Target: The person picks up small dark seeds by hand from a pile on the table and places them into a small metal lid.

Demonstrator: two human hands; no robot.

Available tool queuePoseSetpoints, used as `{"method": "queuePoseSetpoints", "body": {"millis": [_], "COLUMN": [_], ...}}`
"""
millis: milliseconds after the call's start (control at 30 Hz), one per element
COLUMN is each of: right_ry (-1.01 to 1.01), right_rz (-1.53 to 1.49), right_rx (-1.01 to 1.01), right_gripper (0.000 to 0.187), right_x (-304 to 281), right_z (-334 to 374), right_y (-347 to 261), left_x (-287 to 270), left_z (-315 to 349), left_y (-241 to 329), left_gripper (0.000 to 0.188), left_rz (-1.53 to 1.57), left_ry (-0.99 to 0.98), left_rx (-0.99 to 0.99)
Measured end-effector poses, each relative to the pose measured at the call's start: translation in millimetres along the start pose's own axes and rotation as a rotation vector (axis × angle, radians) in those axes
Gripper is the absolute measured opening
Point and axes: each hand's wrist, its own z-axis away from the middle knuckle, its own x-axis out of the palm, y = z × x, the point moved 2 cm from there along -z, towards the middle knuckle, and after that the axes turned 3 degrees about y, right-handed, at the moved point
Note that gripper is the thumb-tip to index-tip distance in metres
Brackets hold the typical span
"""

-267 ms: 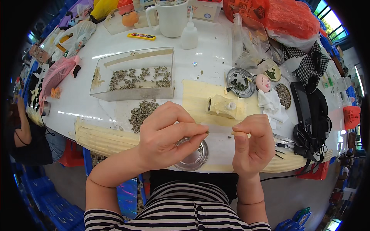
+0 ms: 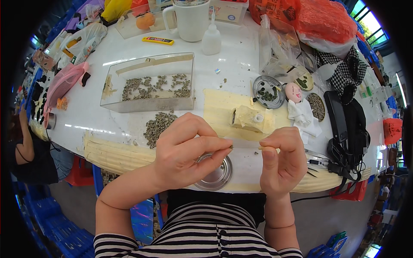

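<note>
My left hand (image 2: 185, 152) is closed in a pinch, with a tiny greenish-brown piece (image 2: 231, 147) at its fingertips. Facing it across a small gap, my right hand (image 2: 282, 161) pinches a thin pale stick (image 2: 260, 148), of which only the tip shows. Partly under my left hand lies a round metal dish (image 2: 221, 182) at the table's near edge. Beyond that hand a pile of small grey-green pieces (image 2: 157, 129) rests on the table, and more of them sit inside a clear plastic box (image 2: 150, 106).
A tape-covered block (image 2: 247, 119) with a white cap stands ahead of my right hand. Farther right are a round dish of dark green pieces (image 2: 269, 92), white tissue (image 2: 303, 116) and tweezers (image 2: 316, 163). A white squeeze bottle (image 2: 211, 41), mug (image 2: 192, 21) and yellow cutter (image 2: 158, 41) lie far back.
The tiny piece in my left fingertips looks slightly turned, less green than before. Both hands have stayed almost in place.
</note>
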Motion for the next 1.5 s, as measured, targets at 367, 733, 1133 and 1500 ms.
{"method": "queuePoseSetpoints", "body": {"millis": [367,733,1133,1500], "right_ry": [0.153,0.101,-0.351,-0.11], "right_rz": [0.193,0.666,-0.131,0.288], "right_rx": [-0.006,-0.205,0.122,-0.381], "right_gripper": [0.009,0.012,0.015,0.027], "right_x": [-10.5,-2.6,8.8,13.4], "right_z": [-0.8,-10.7,-1.1,6.4], "right_y": [6.6,4.5,-3.3,-14.7], "left_x": [-0.2,-3.4,0.2,2.6], "left_z": [0.5,1.4,2.0,2.1], "left_y": [-0.7,0.6,5.3,0.1], "left_gripper": [0.028,0.03,0.035,0.031], "left_rz": [0.005,-0.012,0.024,0.014], "left_ry": [0.002,0.01,-0.042,-0.009], "left_rx": [0.005,0.012,0.135,0.046]}}
